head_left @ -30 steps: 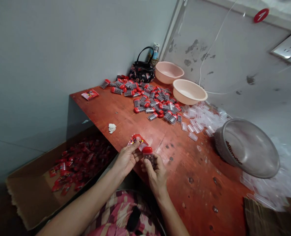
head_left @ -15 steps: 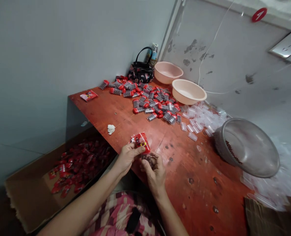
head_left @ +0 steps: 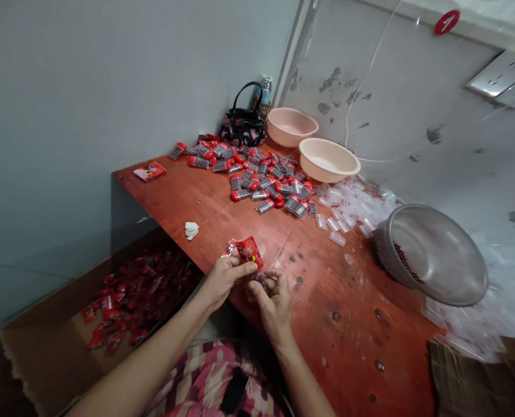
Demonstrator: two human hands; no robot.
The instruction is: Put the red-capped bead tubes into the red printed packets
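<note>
Between my thumb and fingers, my left hand point(head_left: 226, 279) pinches a red printed packet point(head_left: 250, 252) above the table's front edge. My right hand point(head_left: 273, 302) is closed around a small clear container of dark brown balls point(head_left: 260, 280), right below the packet. The container's top meets the packet's lower edge; whether it is inside cannot be made out. Farther back lies a pile of filled clear containers with red caps point(head_left: 263, 179). A flat red packet point(head_left: 150, 171) rests near the table's left corner.
Loose clear empty containers point(head_left: 344, 211) lie beside two plastic basins point(head_left: 329, 162) point(head_left: 292, 127). A metal bowl point(head_left: 439, 255) with brown balls stands at right. A handbag point(head_left: 243, 127) sits at the back. Below left, a cardboard box point(head_left: 44, 347) holds red packets. Crumpled white tissue point(head_left: 192, 230) lies nearby.
The view has shifted slightly, so the table things appear a little farther left. The packet in my left hand tilts a bit more; both hands keep their grip.
</note>
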